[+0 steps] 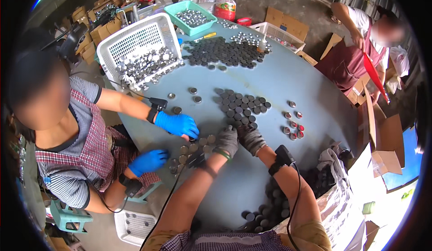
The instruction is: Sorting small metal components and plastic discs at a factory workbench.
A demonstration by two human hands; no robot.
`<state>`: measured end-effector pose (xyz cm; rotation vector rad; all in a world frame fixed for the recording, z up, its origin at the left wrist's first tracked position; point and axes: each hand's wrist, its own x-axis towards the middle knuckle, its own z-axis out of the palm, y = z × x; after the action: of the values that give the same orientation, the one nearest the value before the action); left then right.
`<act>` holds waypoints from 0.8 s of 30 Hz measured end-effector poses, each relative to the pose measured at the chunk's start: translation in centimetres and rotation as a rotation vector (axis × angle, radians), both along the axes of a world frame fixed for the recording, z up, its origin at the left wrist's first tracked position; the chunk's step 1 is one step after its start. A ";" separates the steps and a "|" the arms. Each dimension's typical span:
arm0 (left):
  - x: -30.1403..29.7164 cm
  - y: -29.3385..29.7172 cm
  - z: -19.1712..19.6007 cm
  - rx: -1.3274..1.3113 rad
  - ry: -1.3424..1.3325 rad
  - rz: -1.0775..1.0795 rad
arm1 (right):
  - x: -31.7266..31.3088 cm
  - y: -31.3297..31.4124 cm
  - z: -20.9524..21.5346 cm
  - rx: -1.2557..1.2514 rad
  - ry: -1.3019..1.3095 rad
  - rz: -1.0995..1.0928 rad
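My left hand, in a grey work glove, is at the near edge of a group of black round caps. Its fingers are bent together, and whatever they may hold is hidden. Right beside it, my right hand, gloved the same way with dark fingertips, has its fingers curled down at the lowest caps of that group. The glove covers what is under them. Left of my hands stand several caps with paler tops, where a co-worker's blue-gloved hand reaches in.
On the blue-grey table are a large spread of black caps, red-and-silver caps, a white basket of silver parts and a green basket. Dark caps lie near me. Another person stands far right by open cartons.
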<state>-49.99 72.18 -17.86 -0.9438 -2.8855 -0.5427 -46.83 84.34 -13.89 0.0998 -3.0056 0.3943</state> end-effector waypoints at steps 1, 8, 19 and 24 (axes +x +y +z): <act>0.0 -0.4 -1.0 0.018 -0.029 -0.001 | 0.4 -0.3 0.5 -0.001 0.001 -0.005; 7.0 -5.4 -1.5 -0.097 0.013 -0.142 | 3.6 -0.1 -1.1 -0.049 -0.265 -0.012; 13.7 -10.6 -4.0 0.096 0.104 -0.255 | 2.7 -3.8 -0.6 0.012 -0.245 -0.089; 16.7 -13.7 -0.5 0.335 -0.058 -0.079 | 6.3 -5.2 -3.0 0.124 -0.097 0.058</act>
<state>-33.32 58.48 -18.37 -1.0018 -2.6886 -1.0356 -40.49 79.11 -16.85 0.1841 -3.1271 0.2244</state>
